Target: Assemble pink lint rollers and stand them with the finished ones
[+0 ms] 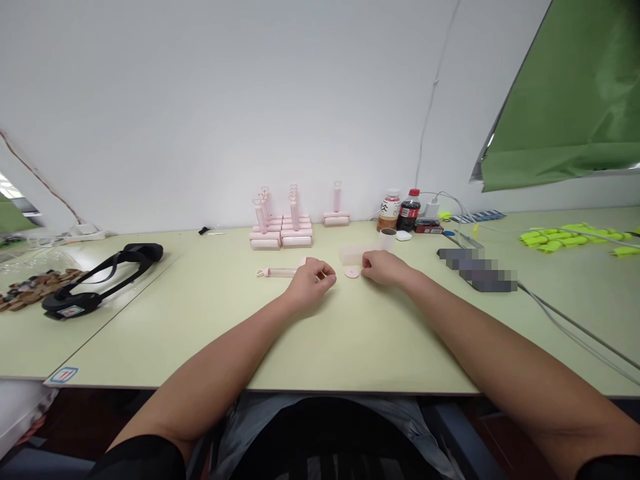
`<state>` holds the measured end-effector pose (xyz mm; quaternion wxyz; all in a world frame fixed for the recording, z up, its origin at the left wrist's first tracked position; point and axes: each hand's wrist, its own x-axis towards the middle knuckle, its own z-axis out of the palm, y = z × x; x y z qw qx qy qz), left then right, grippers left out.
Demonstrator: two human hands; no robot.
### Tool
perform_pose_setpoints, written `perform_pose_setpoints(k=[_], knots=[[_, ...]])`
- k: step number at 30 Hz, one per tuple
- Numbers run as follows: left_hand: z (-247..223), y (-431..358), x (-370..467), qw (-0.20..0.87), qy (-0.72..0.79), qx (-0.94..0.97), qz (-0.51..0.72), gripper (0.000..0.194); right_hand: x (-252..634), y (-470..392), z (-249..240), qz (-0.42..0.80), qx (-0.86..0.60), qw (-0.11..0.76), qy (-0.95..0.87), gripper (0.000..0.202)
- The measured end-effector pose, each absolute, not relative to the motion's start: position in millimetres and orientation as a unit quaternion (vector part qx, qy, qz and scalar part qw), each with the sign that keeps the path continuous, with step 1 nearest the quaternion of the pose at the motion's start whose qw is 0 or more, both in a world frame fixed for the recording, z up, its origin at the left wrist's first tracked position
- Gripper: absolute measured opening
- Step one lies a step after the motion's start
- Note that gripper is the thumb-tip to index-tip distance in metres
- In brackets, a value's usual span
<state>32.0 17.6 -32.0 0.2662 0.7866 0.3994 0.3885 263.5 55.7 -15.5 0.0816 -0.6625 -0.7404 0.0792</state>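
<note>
My left hand [313,280] rests low over the table with its fingers loosely curled and a gap between thumb and forefinger. Just beyond it lies a pale pink lint roller handle [283,273] with a loop at its end, partly hidden by the hand. My right hand [384,268] has its fingers drawn together beside a small round pink end cap [351,273]. Whether those fingertips pinch anything is not visible. Behind the cap is a translucent pinkish cover [350,255]. A white sticky-paper roll [387,240] stands upright behind my right hand.
Several pink lint rollers [297,239] stand along the wall, with another one [336,219] farther right. A tea bottle [389,210], cola bottle [409,211] and cables are at back right. A dark phone-like object [475,270] lies right; a black strapped headset [105,280] lies left.
</note>
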Motion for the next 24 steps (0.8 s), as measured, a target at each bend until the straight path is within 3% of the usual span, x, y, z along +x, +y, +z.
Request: perform_pose_setpoints(k=[9,14,19,24], knots=[[-30.9,18.8,30.7,0.246,0.411,0.789,0.384,0.009,260.4,53.0,-13.7,0.070,-0.671,0.098,-0.732,0.005],[-28.7,22.7,27.0,0.175,0.447,0.803,0.353,0.008,254.7,50.6,-11.0,0.057,-0.668,0.132,-0.730,0.006],[-27.9,29.1,22.8,0.099,0.502,0.800,0.314,0.012,244.7,42.3,-11.7,0.106,-0.600,0.185,-0.771,0.012],[-28.8,30.2,18.6,0.066,0.553,0.789,0.261,0.023,236.5,34.3,-13.4,0.154,-0.530,0.175,-0.815,0.012]])
